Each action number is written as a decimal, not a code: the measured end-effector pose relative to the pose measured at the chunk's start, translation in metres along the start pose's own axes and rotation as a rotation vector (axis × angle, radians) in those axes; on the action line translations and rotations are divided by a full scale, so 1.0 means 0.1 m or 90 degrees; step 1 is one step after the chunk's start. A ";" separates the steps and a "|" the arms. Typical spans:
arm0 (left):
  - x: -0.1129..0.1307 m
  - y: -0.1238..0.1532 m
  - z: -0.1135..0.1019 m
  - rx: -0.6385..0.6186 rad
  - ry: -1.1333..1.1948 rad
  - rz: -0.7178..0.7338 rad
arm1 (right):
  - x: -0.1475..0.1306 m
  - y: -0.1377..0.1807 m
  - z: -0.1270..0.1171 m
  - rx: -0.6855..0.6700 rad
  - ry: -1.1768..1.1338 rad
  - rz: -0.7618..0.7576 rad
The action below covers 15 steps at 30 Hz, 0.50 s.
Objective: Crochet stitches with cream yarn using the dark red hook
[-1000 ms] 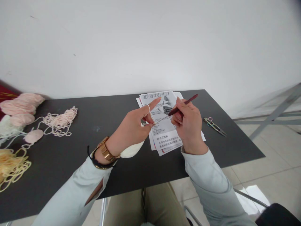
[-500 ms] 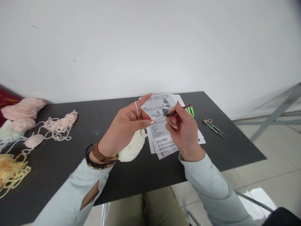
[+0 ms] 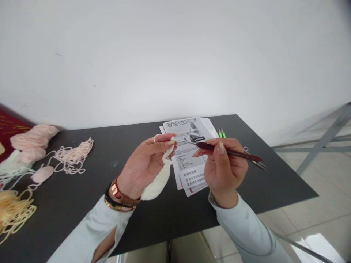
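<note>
My left hand (image 3: 144,164) is closed, pinching a strand of cream yarn (image 3: 167,157) that loops over its forefinger. A cream yarn ball (image 3: 156,184) lies on the black table (image 3: 82,204) just under that hand. My right hand (image 3: 223,170) is closed on a dark red crochet hook (image 3: 230,152), held level. The hook's metal tip points left and meets the yarn at my left fingertips. Both hands hover above a stack of printed instruction sheets (image 3: 189,153).
Pink yarn balls (image 3: 31,140) and a loose pink tangle (image 3: 74,155) lie at the table's left, with yellow loose yarn (image 3: 13,213) nearer the front. Yarn snips (image 3: 259,165) lie right of my right hand, and a green tool (image 3: 221,133) lies beside the sheets. Tiled floor shows right.
My left forefinger curled down from pointing up, now pinching the yarn. My right hand turned the hook level with its handle pointing right, and its tip now meets the yarn.
</note>
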<state>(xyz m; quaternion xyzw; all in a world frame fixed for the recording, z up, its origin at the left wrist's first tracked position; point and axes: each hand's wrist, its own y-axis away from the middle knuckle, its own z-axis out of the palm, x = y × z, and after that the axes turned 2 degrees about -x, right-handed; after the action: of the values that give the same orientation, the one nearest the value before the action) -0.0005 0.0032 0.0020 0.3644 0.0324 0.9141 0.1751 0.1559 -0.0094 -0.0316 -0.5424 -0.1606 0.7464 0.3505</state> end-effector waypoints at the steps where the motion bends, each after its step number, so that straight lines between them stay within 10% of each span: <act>1: 0.00 0.00 0.00 0.001 0.000 -0.001 | 0.00 0.00 -0.01 0.002 0.011 -0.005; 15: 0.02 0.02 0.02 0.023 0.001 -0.014 | -0.02 0.02 0.03 0.014 0.065 0.012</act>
<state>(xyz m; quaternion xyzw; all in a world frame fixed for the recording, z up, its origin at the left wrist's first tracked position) -0.0006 0.0021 0.0049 0.3666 0.0531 0.9116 0.1782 0.1528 -0.0120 -0.0310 -0.5776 -0.1290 0.7226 0.3573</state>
